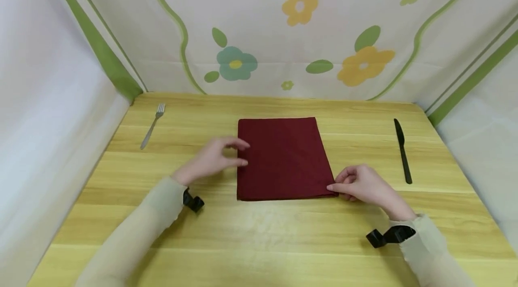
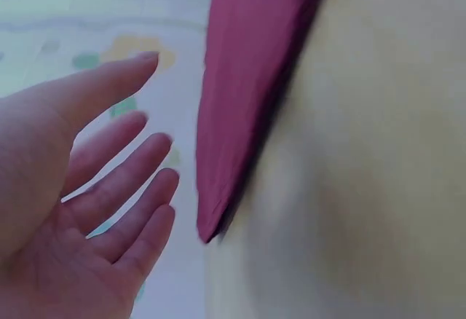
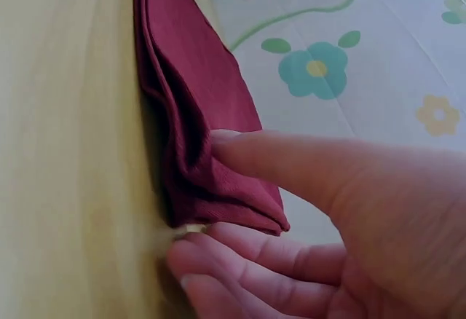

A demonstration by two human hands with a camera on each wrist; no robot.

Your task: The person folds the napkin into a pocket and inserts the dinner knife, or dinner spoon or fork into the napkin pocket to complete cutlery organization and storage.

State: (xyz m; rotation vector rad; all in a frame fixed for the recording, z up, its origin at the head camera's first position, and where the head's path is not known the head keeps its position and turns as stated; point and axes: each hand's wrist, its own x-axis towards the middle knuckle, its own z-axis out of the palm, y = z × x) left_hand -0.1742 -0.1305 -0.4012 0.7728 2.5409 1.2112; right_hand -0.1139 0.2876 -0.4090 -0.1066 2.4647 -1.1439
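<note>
A dark red folded cloth napkin (image 1: 283, 156) lies flat on the wooden table (image 1: 263, 242), its layers showing at the near edge. At its near right corner my right hand (image 1: 366, 183) pinches the cloth. The right wrist view has the thumb (image 3: 269, 155) on top of the napkin (image 3: 211, 64) and the other fingers curled by the corner. Over the napkin's left edge hovers my left hand (image 1: 210, 159), thumb and fingers apart and holding nothing. In the left wrist view a gap separates the left hand (image 2: 80, 180) from the napkin (image 2: 244, 79).
A metal fork (image 1: 151, 127) lies toward the back left of the table. On the right lies a black knife (image 1: 402, 150). A white cloth backdrop (image 1: 259, 17) with flowers rises behind the table's far edge, and pale cloth hangs at both sides.
</note>
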